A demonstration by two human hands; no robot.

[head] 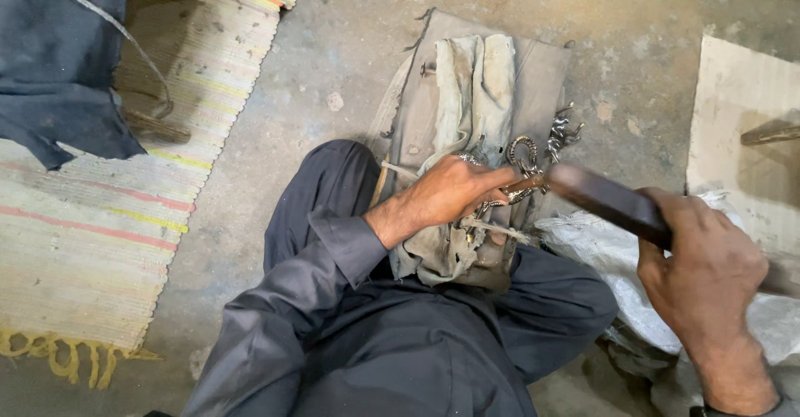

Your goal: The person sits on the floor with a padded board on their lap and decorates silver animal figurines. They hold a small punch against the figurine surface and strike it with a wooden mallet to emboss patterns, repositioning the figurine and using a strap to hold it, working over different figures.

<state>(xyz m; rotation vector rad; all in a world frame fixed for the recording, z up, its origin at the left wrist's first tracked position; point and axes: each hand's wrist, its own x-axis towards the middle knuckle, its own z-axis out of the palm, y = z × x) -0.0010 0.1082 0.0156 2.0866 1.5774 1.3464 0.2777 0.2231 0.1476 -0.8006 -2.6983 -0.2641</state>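
My left hand (450,194) pinches a small twisted metal piece (523,185) and holds it down on a worn grey cloth pad (475,92) that lies over a block between my legs. In my right hand (704,271) I grip the dark handle of a tool (604,200) whose flat end meets the metal piece. More curled metal pieces (560,138) lie on the pad just beyond. My legs are in dark grey trousers (400,334).
A striped woven mat (100,217) covers the floor at the left, with dark blue cloth (50,59) on it. A white plastic sack (617,275) lies by my right knee. A pale slab (733,109) sits at the right. The floor is bare concrete (333,42).
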